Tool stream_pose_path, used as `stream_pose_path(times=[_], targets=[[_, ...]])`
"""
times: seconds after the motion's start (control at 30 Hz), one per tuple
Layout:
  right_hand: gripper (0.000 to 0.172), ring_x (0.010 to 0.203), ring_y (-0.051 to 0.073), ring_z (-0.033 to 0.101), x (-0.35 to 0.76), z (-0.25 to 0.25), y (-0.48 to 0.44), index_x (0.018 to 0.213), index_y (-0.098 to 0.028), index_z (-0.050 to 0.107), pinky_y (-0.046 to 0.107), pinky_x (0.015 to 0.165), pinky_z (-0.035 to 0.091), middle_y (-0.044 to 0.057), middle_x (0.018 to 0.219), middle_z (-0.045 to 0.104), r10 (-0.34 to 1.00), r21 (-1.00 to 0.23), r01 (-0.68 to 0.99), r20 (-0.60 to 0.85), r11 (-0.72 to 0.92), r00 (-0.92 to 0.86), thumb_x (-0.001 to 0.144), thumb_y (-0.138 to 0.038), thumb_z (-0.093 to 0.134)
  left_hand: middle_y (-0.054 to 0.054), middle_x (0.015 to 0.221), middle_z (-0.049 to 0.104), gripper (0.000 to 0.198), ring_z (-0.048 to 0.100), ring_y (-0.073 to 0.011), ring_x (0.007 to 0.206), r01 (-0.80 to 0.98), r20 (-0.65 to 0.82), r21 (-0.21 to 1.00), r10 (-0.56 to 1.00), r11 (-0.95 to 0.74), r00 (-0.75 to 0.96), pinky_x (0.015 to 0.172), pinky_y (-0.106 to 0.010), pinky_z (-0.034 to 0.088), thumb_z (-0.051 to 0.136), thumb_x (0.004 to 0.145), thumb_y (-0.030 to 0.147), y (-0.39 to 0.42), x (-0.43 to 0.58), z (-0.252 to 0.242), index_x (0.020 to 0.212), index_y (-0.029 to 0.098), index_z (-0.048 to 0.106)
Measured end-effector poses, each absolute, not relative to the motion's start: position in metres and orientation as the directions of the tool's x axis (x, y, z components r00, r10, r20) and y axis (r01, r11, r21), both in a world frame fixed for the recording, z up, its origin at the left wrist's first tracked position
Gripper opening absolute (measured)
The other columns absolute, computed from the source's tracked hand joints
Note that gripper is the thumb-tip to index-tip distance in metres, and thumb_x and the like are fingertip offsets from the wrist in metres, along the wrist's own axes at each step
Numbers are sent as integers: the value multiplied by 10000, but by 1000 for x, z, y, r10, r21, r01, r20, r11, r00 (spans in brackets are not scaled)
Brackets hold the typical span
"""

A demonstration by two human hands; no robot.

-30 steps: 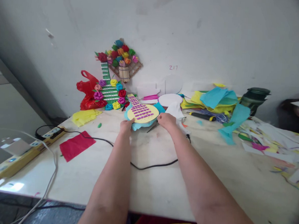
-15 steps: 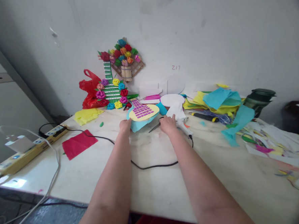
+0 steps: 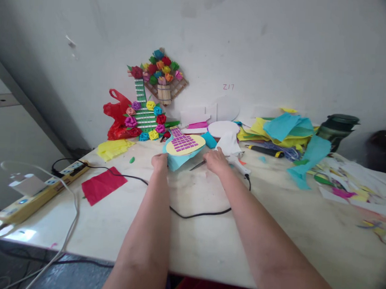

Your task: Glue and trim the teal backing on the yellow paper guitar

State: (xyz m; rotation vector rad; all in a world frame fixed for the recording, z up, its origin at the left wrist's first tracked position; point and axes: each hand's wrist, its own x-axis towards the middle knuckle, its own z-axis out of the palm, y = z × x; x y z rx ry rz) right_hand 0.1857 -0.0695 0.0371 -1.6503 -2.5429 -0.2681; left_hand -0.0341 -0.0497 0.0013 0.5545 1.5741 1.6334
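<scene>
The left hand [image 3: 159,162] pinched the paper guitar [image 3: 184,145] by its near edge, far across the table [image 3: 190,236]; the right hand [image 3: 215,160] rested beside it, its grip unclear. It looked light and floppy, best held by the rim.

This was a paper-craft workshop, plain and cluttered. A pale bench [image 3: 206,245] stood against a bare, scuffed white wall [image 3: 284,45]. Finished pieces leaned there: a green slatted board [image 3: 144,115] ringed with paper roses and a small wooden trellis [image 3: 165,88] of paper flowers. A paper guitar [image 3: 184,145] showed among loose sheets of teal and yellow paper [image 3: 284,128], a red sheet [image 3: 103,185], a corded glue gun [image 3: 239,165], a utility knife [image 3: 264,151] and a power strip [image 3: 39,192]. Cut scraps [image 3: 347,184] littered the right end
</scene>
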Motion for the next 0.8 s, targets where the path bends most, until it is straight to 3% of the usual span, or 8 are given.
stream_pose_path(times=[0.1,0.33,0.67,0.8], targets=[[315,935,244,556,187,36,-70,947,-186,674,417,944,170,115,980,624,887,93,905,181,414,-425,768,-66,444,-1,536,489,126,585,-206,669,-174,-203,978,704,114,-681,520,-262,398,657,610,153,-50,-34,3,622,185,536],[339,928,245,535,186,31,-70,983,-208,673,413,909,195,125,1001,587,898,96,927,229,364,-376,802,-85,415,-20,568,506,135,598,-222,696,-135,-202,979,703,150,-682,516,-272,419,663,600,154,-54,-31,7,601,188,532],[336,1002,242,483,188,37,-72,936,-213,674,406,902,193,100,1053,575,879,84,896,177,435,-443,781,-42,431,-7,582,493,123,556,-176,689,-83,-128,992,653,99,-746,563,-249,395,623,640,198,-54,-36,6,602,178,508],[300,1009,242,467,190,35,-69,883,-215,682,369,840,255,82,1019,604,822,88,846,202,527,-533,775,-41,464,-11,556,490,135,545,-179,662,-36,-76,996,622,77,-779,567,-265,386,632,631,201,-52,-38,3,571,181,513]])
